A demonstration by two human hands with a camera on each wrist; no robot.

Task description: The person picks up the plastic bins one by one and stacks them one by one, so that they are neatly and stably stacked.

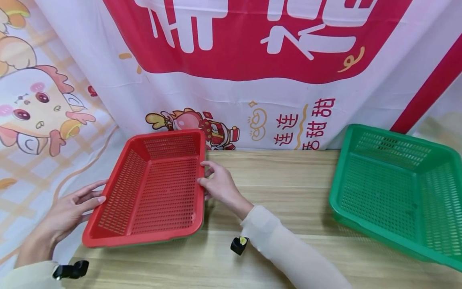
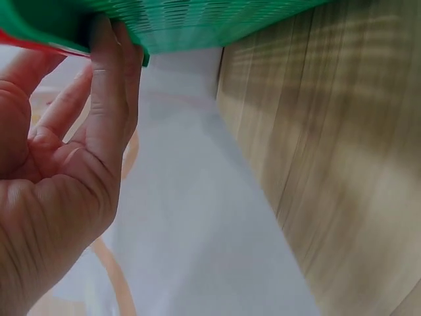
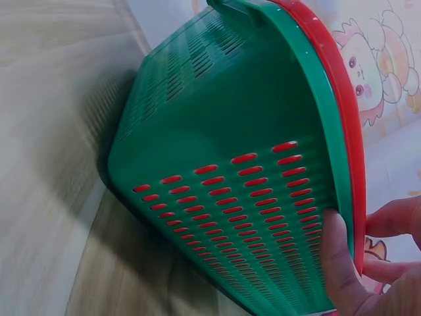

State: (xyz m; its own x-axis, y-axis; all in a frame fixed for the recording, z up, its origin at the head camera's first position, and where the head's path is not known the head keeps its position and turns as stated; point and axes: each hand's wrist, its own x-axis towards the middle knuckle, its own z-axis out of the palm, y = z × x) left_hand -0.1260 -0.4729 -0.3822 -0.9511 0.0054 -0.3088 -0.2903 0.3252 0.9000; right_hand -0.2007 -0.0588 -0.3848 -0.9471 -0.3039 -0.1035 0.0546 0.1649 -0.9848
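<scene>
Basket (image 1: pixel 164 190), red, sits nested in a green one (image 3: pixel 210 122), pinched by my left hand (image 1: pixel 70 209) and right hand (image 1: pixel 221 184), half-curled.

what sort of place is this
Probably a makeshift indoor workspace, though the room beyond is hidden: printed cloth hangs behind a wood-grain table, with a red basket at left and a green basket at right.

Pale table (image 1: pixel 270 180) here, wood grain running left to right; and there, right side, green basket (image 1: pixel 382 192) resting!
</scene>
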